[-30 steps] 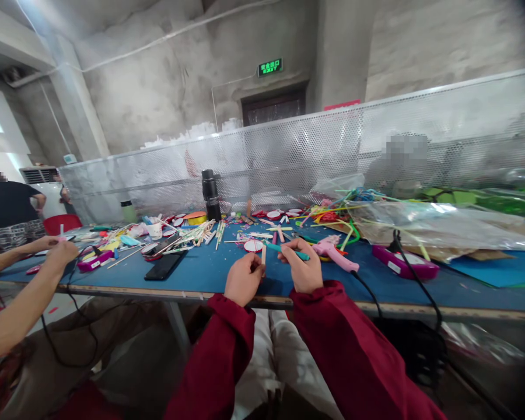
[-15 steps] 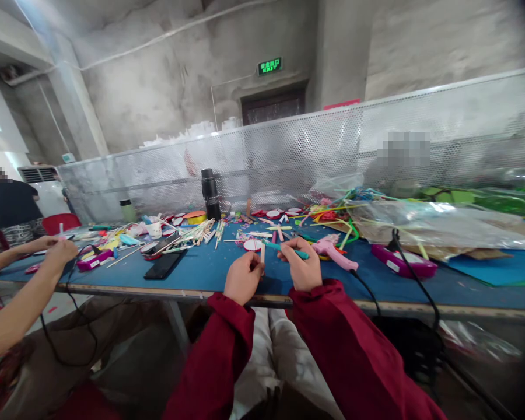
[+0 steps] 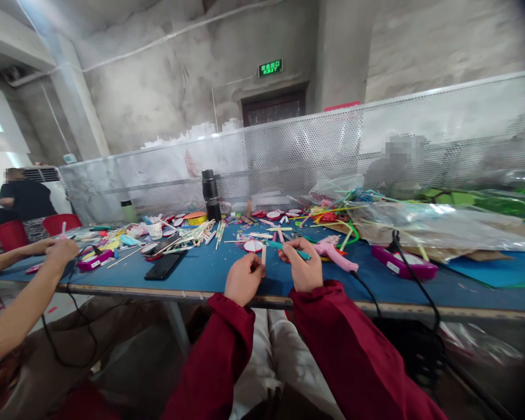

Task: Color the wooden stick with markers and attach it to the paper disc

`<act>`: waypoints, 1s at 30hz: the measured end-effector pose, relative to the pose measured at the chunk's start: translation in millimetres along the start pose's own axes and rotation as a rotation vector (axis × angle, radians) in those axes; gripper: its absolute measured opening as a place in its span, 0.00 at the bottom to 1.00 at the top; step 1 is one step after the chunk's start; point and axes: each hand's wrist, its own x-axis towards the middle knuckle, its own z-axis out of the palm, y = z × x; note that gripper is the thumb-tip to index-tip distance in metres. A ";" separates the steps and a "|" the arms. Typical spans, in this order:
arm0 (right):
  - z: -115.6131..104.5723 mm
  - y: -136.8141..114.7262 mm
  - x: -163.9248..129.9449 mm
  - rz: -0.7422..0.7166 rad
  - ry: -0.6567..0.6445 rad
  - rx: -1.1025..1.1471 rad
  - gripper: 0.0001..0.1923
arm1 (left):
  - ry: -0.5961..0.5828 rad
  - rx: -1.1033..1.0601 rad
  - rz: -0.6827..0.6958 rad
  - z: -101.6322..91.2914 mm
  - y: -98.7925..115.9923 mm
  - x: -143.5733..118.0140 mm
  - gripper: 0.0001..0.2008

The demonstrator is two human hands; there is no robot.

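My left hand [image 3: 243, 278] is closed around a pale wooden craft stick [image 3: 263, 255] that stands upright above the front edge of the blue table [image 3: 210, 269]. My right hand [image 3: 305, 269] grips a teal stick [image 3: 289, 249] that points left and away, its tip close to the wooden stick. Both sleeves are dark red. A pink glue gun [image 3: 335, 252] lies just right of my right hand, its black cord running off the table edge.
Several sticks, red-and-white discs and scraps litter the table behind my hands. A black phone [image 3: 165, 265] lies to the left, a black flask [image 3: 210, 195] at the back. A magenta device [image 3: 402, 263] and plastic bags sit right. Another person's arms [image 3: 35, 274] work at the left.
My hands hold the same sticks in nearly the same place. A person in black at the far left has moved further back.
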 end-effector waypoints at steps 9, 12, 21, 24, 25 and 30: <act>-0.8 -0.8 0.2 0.017 -0.029 -0.007 0.10 | 0.004 0.010 0.000 -0.5 1.1 -0.8 0.05; -1.0 0.1 0.0 0.016 -0.031 -0.014 0.09 | 0.015 0.017 0.006 -0.5 0.6 -0.6 0.06; -0.9 -0.2 -0.1 0.024 -0.005 -0.011 0.09 | 0.004 0.001 -0.001 -1.6 0.4 0.1 0.05; -0.9 -0.8 0.0 0.021 -0.026 -0.018 0.10 | 0.000 -0.018 -0.004 -1.8 0.5 -0.2 0.04; -0.9 -0.6 0.1 0.019 -0.031 -0.020 0.10 | 0.000 -0.018 -0.006 -1.7 0.5 -0.4 0.04; -1.2 0.0 -0.1 0.010 -0.036 -0.043 0.10 | 0.000 -0.003 -0.005 -1.4 0.8 -1.0 0.05</act>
